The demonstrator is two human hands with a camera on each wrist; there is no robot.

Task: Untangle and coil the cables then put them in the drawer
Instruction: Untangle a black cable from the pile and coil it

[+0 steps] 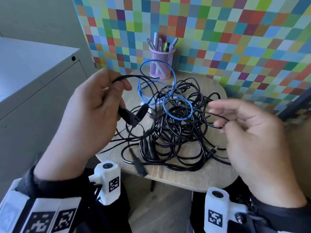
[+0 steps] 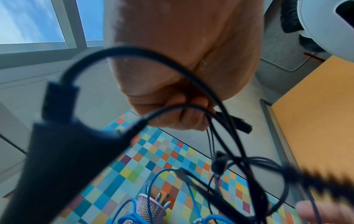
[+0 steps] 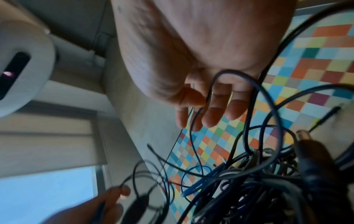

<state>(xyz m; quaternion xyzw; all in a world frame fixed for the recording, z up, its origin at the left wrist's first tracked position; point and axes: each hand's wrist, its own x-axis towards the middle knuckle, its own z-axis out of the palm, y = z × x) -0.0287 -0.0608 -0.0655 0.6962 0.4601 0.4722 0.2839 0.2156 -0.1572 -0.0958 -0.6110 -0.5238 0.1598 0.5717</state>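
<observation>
Head view shows the left hand [image 1: 94, 105] raised at about 9 o'clock of the tangle, back of the hand toward the camera, fingers curled around a looped black cable [image 1: 134, 76] whose bulky black plug [image 1: 128, 117] hangs just below the palm. From the left wrist view the curled fingers [image 2: 187, 116] clamp several black strands together, and the plug [image 2: 63, 151] dangles blurred in the foreground.

At about 3 o'clock the right hand [image 1: 249, 132] is lifted with the palm turned inward, fingers loosely bent, and a thin black strand [image 1: 217, 115] crosses them; motion blur smears the fingertips. The right wrist view shows the fingers [image 3: 214, 112] mostly straight and slightly parted, with a thin strand looped across them, so whether they pinch it or merely hook it I cannot tell.

Between the hands, the tangled black cables [image 1: 176, 135] lie heaped on the round wooden worktop [image 1: 185, 177], with a blue cable [image 1: 170, 91] threaded through the pile at its 12 o'clock side. Behind it stands a pink mesh pen cup [image 1: 160, 64] against a multicoloured checkered wall [image 1: 235, 39]. A grey cabinet [image 1: 33, 81] sits at far 9 o'clock.
</observation>
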